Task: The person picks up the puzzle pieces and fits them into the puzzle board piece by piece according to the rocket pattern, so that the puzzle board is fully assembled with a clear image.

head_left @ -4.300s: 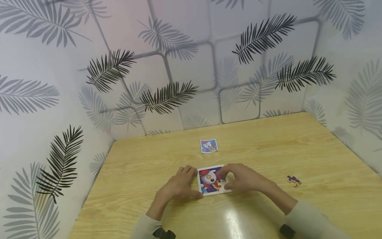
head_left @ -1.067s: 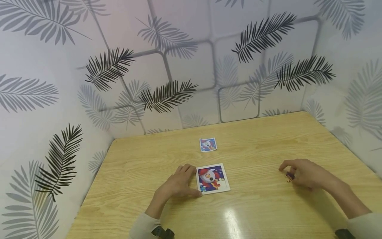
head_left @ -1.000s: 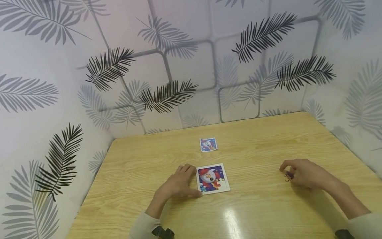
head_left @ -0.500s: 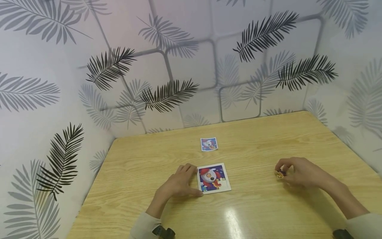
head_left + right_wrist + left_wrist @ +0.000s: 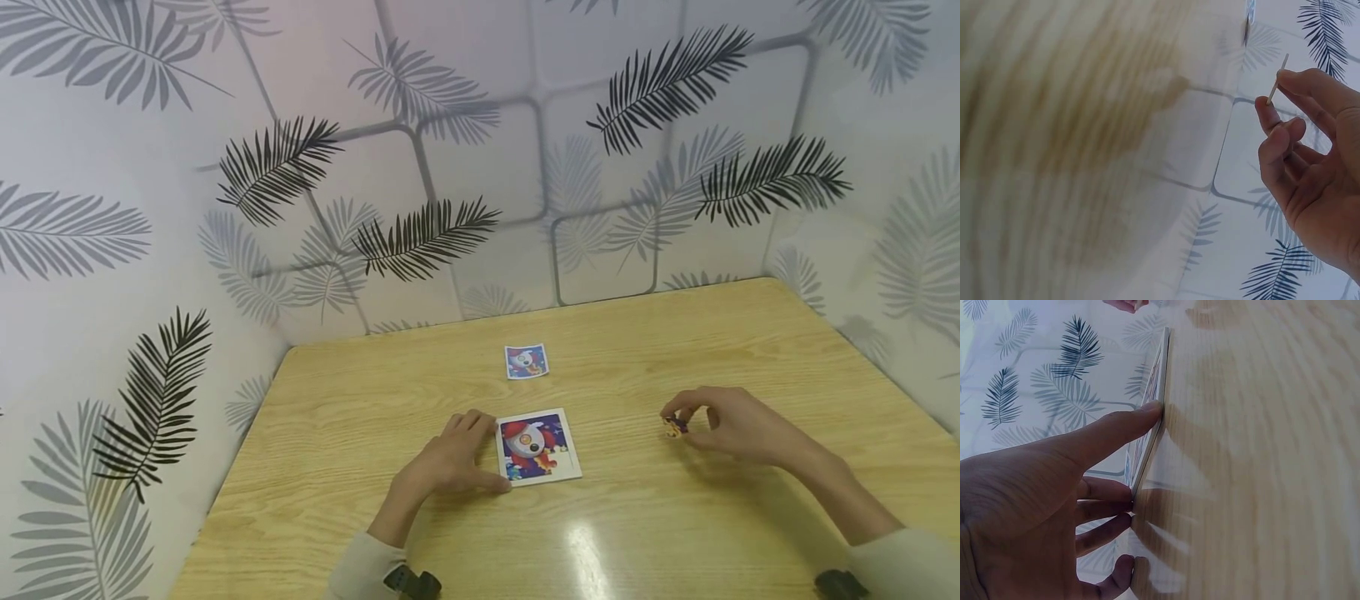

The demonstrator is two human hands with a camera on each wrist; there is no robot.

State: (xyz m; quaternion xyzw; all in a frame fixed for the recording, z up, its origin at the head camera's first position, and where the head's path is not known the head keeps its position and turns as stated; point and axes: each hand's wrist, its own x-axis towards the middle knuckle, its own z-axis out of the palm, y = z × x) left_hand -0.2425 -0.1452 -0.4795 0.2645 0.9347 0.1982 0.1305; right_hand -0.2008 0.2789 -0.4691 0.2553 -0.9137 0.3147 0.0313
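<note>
In the head view a square jigsaw puzzle (image 5: 538,447) with a white border lies on the table, showing a white-and-red cartoon figure and a pale gap at its lower right. My left hand (image 5: 452,458) rests at its left side, thumb and fingertips touching the edge; the left wrist view shows the extended thumb against the thin puzzle board (image 5: 1147,419). To the right, my right hand (image 5: 738,427) pinches a small purple-and-orange jigsaw piece (image 5: 674,426) between thumb and fingers, above the table. From the right wrist the piece (image 5: 1278,78) appears edge-on.
A small picture card (image 5: 527,362) with the same cartoon figure lies behind the puzzle. The wood-grain table (image 5: 360,392) ends at a wall covering (image 5: 495,275) patterned with leaves at the back and sides.
My right hand went from the puzzle to the loose jigsaw piece on the right, took hold of it, and has moved left with it raised. My left hand stays at the puzzle's edge.
</note>
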